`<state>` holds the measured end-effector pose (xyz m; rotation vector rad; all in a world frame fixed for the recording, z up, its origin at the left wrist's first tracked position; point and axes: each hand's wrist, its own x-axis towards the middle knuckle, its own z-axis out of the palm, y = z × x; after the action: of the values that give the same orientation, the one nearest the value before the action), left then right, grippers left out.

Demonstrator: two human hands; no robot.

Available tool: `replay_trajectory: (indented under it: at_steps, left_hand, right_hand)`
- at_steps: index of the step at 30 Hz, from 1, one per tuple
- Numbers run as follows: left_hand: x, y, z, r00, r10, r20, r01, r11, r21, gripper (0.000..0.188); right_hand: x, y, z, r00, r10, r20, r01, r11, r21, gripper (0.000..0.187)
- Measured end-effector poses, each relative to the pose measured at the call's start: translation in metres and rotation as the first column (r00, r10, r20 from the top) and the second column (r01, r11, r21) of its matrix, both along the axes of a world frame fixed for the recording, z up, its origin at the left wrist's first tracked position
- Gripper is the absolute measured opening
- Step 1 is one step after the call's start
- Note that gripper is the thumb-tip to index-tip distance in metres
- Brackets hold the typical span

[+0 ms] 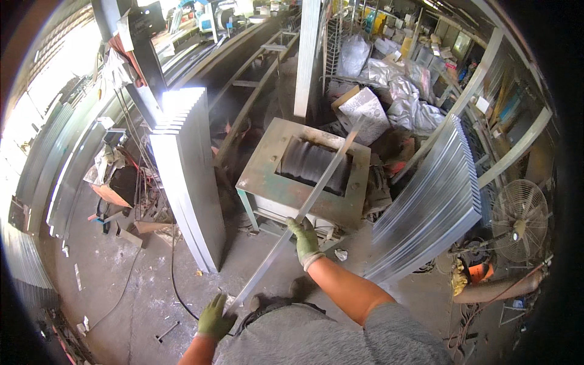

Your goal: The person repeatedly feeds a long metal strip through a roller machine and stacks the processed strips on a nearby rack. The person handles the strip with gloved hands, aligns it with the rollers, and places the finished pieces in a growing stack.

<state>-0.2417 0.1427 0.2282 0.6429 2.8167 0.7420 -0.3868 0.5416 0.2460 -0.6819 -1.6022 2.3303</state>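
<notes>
The two gloved hands are working apart from each other along one long, straight metal bar point(331, 167). The left hand point(213, 317) is gripping the bar at its near end, low in front of the person's body, while the right hand point(304, 238) is clasping it farther along, fingers wrapping over it. The bar is slanting away to the right, its far part passing above the square-topped metal machine point(267, 155) and crossing the opening where a dark ribbed drum point(298, 159) is showing; whether bar and drum are touching, I cannot tell. Left of the machine, a stack of bright metal profiles point(188, 176) is standing upright on the concrete floor point(146, 292). To the right, a row of long metal bars point(426, 207) is leaning at a slant, with a round caged fan point(520, 213) standing just beyond.
</notes>
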Motion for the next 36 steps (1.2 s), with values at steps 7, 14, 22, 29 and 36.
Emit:
replay_trajectory:
  at_steps: [7,14,22,29,36]
  left_hand:
    - [0.161,-0.144,-0.055,0.693,0.253,0.675,-0.254,0.962,-0.099,0.061]
    - [0.089,0.029,0.028,0.720,0.403,0.566,-0.205,0.902,-0.381,0.055]
    - [0.029,0.079,0.082,0.679,0.365,0.637,-0.313,0.929,-0.198,0.045]
    - [0.039,0.073,0.069,0.789,0.349,0.506,-0.173,0.916,-0.362,0.048]
    - [0.070,0.025,0.045,0.769,0.308,0.560,-0.147,0.938,-0.314,0.042]
  right_hand:
    - [-0.015,0.018,-0.054,0.989,0.066,0.129,-0.066,0.998,-0.007,0.053]
    - [-0.048,0.017,-0.069,0.999,0.049,0.007,-0.049,0.996,0.072,0.087]
    - [-0.125,0.071,-0.077,0.941,-0.074,0.329,0.000,0.976,0.218,0.083]
    - [-0.119,0.055,-0.077,0.938,-0.133,0.320,-0.016,0.907,0.421,0.092]
    - [-0.081,0.023,-0.077,0.943,-0.075,0.325,-0.079,0.897,0.435,0.096]
